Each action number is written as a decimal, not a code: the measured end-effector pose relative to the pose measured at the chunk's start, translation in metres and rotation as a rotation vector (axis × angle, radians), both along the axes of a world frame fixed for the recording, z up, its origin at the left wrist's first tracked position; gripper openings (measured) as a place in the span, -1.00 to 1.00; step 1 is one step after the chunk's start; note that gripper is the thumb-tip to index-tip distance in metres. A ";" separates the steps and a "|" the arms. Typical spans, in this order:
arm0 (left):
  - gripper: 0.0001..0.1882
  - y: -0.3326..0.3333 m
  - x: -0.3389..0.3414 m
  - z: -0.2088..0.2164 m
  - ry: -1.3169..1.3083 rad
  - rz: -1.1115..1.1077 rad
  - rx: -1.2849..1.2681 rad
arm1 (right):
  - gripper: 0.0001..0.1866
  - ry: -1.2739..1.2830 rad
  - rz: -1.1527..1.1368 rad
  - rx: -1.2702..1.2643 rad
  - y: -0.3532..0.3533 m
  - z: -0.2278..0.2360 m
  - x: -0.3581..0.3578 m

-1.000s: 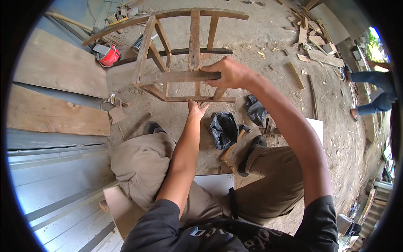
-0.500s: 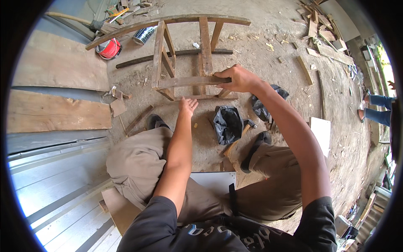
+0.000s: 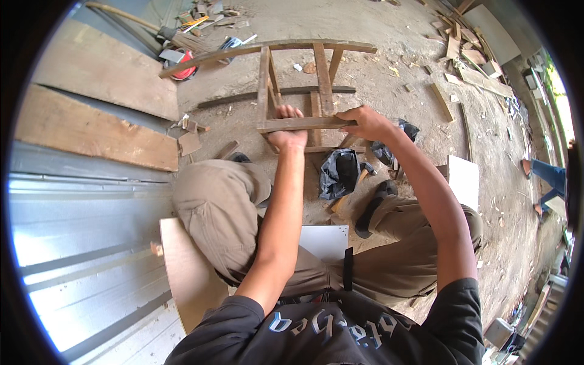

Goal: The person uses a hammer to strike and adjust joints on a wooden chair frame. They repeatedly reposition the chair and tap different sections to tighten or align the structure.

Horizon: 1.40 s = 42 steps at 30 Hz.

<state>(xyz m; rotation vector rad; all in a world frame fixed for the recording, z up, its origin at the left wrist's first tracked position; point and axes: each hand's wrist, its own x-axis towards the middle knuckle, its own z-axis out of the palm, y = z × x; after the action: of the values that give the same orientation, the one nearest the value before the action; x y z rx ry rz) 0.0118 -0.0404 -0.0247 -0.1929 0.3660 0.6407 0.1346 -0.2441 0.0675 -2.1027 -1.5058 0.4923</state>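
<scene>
The dirt floor (image 3: pixel 401 42) spreads all round, and in front of the person, ahead of the knees, is the wooden frame (image 3: pixel 323 79), a long curved rail along its far side. A brown board (image 3: pixel 91 128) lies to the left, with a red bucket (image 3: pixel 187 74) beyond it. Nearer, a black bag (image 3: pixel 339 174) sits below the frame in view, a hammer (image 3: pixel 367 168) just beside it. The right hand (image 3: pixel 367 123) closes its grip on the near rail's right end; the left hand (image 3: pixel 289 139) reaches under that rail, fingers half curled, its hold unclear.
</scene>
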 end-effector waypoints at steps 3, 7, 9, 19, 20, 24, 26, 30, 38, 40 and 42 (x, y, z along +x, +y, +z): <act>-0.61 -0.012 -0.017 -0.025 -0.046 -0.019 0.112 | -0.54 -0.039 -0.023 -0.026 0.000 0.002 -0.006; -0.57 -0.021 -0.014 0.010 0.309 -0.091 0.019 | -0.55 -0.008 -0.125 -0.091 -0.012 0.010 -0.017; -0.54 -0.029 -0.023 0.024 0.526 -0.233 0.094 | -0.56 -0.161 -0.169 0.154 -0.018 0.001 -0.015; -0.59 -0.065 -0.020 0.077 0.956 0.070 1.764 | -0.68 -0.084 -1.505 0.711 -0.094 -0.106 -0.051; -0.57 -0.059 -0.006 0.083 1.004 0.244 2.031 | -0.68 -0.096 -1.442 0.603 -0.101 -0.125 -0.063; -0.54 -0.024 0.020 0.051 1.365 0.192 2.321 | -0.63 0.062 -1.418 0.702 -0.065 -0.106 -0.067; -0.52 -0.035 0.021 0.061 1.574 -0.274 2.305 | -0.64 -0.310 -1.350 0.714 -0.053 -0.066 -0.048; -0.50 -0.031 0.019 0.058 1.602 -0.437 2.327 | -0.69 -0.500 -0.962 0.550 -0.021 -0.024 -0.023; -0.50 -0.036 0.018 0.073 1.618 -0.600 2.235 | -0.66 -0.546 -0.858 0.344 -0.007 -0.039 -0.023; -0.49 -0.034 0.023 0.072 1.643 -0.591 2.224 | -0.67 -0.566 -0.875 0.346 -0.006 -0.035 -0.025; -0.47 -0.028 0.009 0.060 1.663 -0.549 2.249 | -0.68 -0.633 -0.881 0.316 0.000 -0.040 -0.035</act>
<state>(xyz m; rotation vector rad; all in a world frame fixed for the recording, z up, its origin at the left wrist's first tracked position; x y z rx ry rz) 0.0209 -0.0679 0.0354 2.6376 0.9562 0.1768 0.0993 -0.2439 0.0273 -2.4673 -0.6782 -0.7317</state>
